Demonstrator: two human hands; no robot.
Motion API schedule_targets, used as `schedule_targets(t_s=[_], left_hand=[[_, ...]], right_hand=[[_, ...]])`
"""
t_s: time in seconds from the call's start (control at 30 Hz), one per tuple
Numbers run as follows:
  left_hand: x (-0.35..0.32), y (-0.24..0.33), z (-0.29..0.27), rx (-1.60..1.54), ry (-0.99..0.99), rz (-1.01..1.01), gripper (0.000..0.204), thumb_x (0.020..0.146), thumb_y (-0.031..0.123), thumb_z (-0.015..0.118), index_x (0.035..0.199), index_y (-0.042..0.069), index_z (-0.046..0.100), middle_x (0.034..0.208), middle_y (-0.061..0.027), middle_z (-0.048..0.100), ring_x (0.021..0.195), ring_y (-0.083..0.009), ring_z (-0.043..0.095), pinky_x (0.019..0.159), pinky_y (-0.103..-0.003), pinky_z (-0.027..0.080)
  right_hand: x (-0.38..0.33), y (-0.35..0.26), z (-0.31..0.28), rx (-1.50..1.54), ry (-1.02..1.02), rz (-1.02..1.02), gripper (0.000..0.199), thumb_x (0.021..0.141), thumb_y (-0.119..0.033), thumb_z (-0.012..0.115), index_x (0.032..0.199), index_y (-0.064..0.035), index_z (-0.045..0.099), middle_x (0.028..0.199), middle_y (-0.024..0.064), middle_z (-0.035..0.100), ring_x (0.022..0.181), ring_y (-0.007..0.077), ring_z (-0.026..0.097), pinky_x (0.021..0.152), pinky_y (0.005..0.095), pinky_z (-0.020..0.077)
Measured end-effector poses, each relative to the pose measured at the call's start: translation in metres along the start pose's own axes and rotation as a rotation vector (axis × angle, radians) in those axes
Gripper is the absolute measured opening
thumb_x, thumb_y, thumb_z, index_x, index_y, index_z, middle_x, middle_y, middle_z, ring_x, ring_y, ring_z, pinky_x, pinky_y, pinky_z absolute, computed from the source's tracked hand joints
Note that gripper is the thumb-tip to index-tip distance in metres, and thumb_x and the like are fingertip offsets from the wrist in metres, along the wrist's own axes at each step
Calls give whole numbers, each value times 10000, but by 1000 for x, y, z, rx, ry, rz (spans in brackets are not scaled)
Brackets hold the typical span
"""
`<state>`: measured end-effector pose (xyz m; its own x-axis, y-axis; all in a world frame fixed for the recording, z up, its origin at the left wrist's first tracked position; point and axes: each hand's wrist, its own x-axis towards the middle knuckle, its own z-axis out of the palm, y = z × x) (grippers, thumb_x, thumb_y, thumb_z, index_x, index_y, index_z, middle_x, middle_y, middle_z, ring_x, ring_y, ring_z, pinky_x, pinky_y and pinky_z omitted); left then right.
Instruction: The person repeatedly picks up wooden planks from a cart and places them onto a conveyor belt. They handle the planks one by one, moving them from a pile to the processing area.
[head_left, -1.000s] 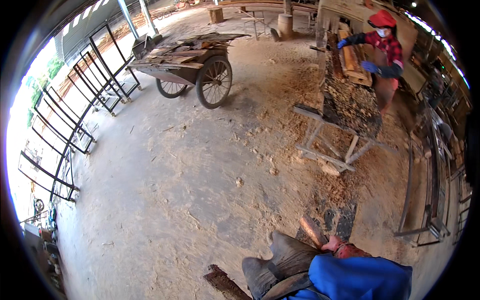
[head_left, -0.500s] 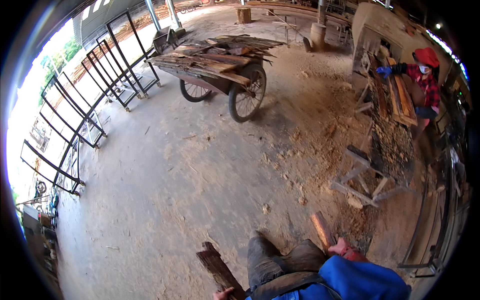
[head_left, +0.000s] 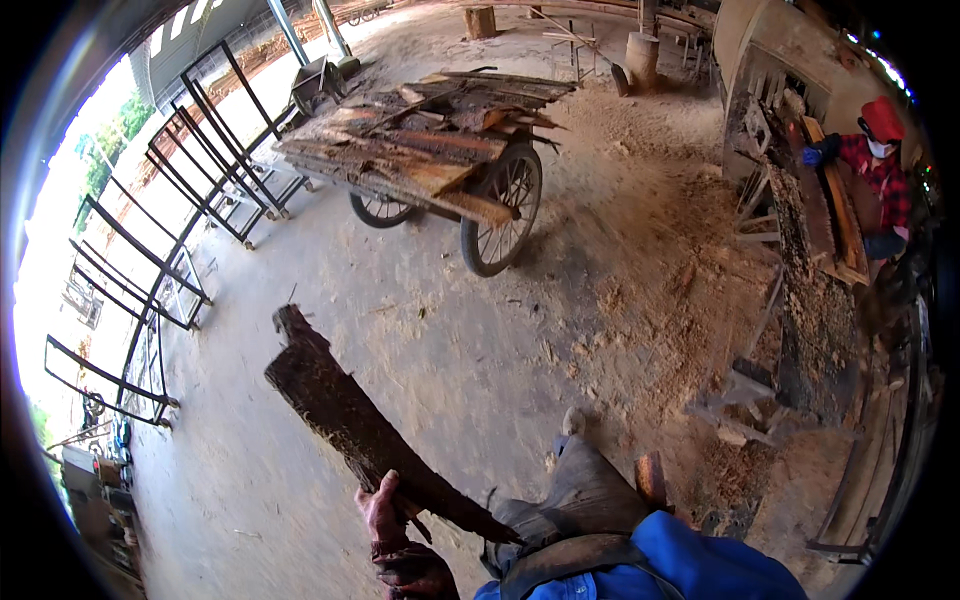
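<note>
My left hand (head_left: 382, 512) is closed around a dark, rough slab of bark-covered wood (head_left: 350, 405). The slab slants from the upper left down toward my thigh, raised above the concrete floor. On my right side, the blue sleeve (head_left: 690, 555) covers my right hand. Just beyond that sleeve the end of a shorter reddish-brown piece of wood (head_left: 650, 478) sticks out; what holds it is hidden. Ahead stands a two-wheeled cart (head_left: 440, 198) heaped with bark slabs and offcuts (head_left: 400, 140).
At the right a co-worker (head_left: 880, 170) in a red cap and checked shirt handles boards (head_left: 840, 210) at a sawdust-covered bench (head_left: 815, 330). Black metal frames on casters (head_left: 150, 270) line the left. Wood chips (head_left: 650, 310) lie across the floor between cart and bench.
My left hand has lifted the bark slab up and forward from beside my leg. My right hand has gone out of sight. One foot has come forward, and the cart looks nearer.
</note>
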<state>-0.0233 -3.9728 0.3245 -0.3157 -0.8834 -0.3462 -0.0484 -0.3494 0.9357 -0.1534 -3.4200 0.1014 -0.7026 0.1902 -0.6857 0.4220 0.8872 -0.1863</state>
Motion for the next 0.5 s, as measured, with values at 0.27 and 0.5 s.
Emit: schedule_targets(t_s=[0.27, 0.5], left_hand=[[54, 70, 203, -157, -128, 53, 212, 805, 116, 659, 966, 9, 570, 770, -90, 637, 553, -184, 608, 454, -311, 499], [111, 98, 315, -120, -205, -40, 237, 811, 100, 641, 1017, 2, 574, 815, -93, 640, 631, -200, 630, 524, -316, 522]], right_hand=[[122, -135, -84, -9, -108, -59, 693, 490, -380, 793, 1012, 38, 610, 949, 245, 636, 924, 372, 617, 808, 428, 497], [250, -215, -130, 76, 9, -156, 794, 491, -383, 801, 1069, 107, 564, 1071, 273, 591, 1033, 365, 577, 868, 401, 473]])
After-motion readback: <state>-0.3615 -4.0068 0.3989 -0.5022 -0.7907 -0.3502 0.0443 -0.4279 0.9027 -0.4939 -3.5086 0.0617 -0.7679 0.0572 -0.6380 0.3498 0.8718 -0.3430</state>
